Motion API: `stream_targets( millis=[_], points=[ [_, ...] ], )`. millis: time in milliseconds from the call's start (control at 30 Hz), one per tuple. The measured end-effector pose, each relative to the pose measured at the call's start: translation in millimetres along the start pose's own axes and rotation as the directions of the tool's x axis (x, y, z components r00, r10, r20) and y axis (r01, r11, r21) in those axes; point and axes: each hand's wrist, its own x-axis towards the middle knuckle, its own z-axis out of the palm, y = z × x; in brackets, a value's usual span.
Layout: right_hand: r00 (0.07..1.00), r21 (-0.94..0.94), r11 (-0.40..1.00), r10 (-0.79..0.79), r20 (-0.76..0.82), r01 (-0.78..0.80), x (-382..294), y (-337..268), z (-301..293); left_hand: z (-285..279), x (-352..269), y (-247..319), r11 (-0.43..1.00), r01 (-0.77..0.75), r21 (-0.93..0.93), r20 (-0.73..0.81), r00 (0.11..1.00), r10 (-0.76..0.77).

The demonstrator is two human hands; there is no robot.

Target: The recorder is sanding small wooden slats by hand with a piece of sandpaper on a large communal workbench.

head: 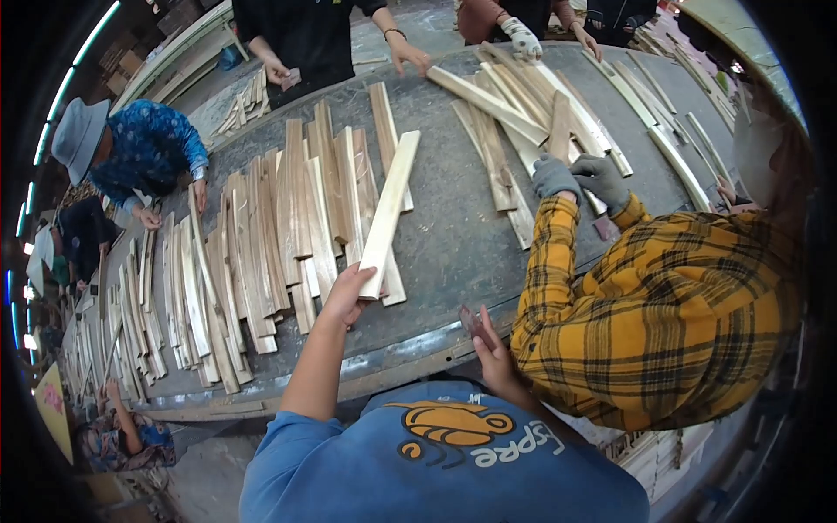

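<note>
My left hand [348, 294] grips the near end of a pale wooden slat [394, 209], which points away from me and is raised over the metal-topped table [451, 261]. In my right hand [494, 356], near the table's front edge, is a small reddish-brown piece [475, 327] that looks like a sanding pad or folded sandpaper, held between thumb and fingers. Just left of the held slat, many wooden slats [297, 196] lie side by side in a long, uneven row, some overlapping.
Close on my right, a co-worker in a plaid shirt [628, 314] and grey gloves handles a wooden piece [560, 127] beside a crossed pile of slats [500, 104]. Other people stand across the table and at its left. The table's metal-edged front rim [405, 346] runs before me.
</note>
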Motion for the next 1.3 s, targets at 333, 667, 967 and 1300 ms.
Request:
stream_targets(
  millis=[333,667,967,1300],
  points=[
    [0.987,0.337,0.932,0.09,0.131,-0.13,14,-6,38,-43,-102,-15,0.107,-0.002,0.994,-0.054,0.854,0.518],
    [0.974,0.271,0.944,0.145,0.172,-0.189,10,-14,51,-61,-112,-1,0.807,-0.048,0.588,-0.031,0.996,0.082],
    [0.979,0.18,0.975,0.097,0.178,-0.129,19,-6,49,-69,-115,3,0.876,-0.049,0.479,-0.022,0.997,0.069],
    [0.971,0.082,0.984,0.143,0.194,-0.161,33,-21,64,-80,-119,18,0.694,-0.118,0.71,0.011,0.988,0.157]
  ],
)
